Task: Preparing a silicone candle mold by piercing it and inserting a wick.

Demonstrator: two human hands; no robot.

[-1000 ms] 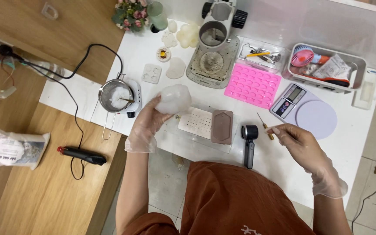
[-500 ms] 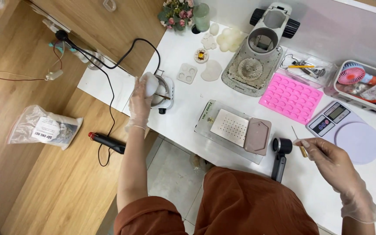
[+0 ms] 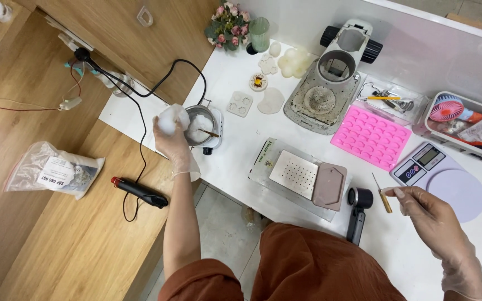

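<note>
Having swung away from the white table's (image 3: 241, 167) middle, the gloved left hand (image 3: 171, 139) is clutching a white lump (image 3: 168, 118) beside the left-edge melting pot (image 3: 199, 125); the right hand (image 3: 425, 209) is still pinching a slim tool (image 3: 382, 195) near the scale (image 3: 425, 161).

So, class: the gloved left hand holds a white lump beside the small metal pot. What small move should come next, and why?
Probably ease the left hand over the metal pot and lower the white lump in. The lump is beside the rim, the pot already holds white material and a stick, and the right hand is busy with a thin tool.
</note>
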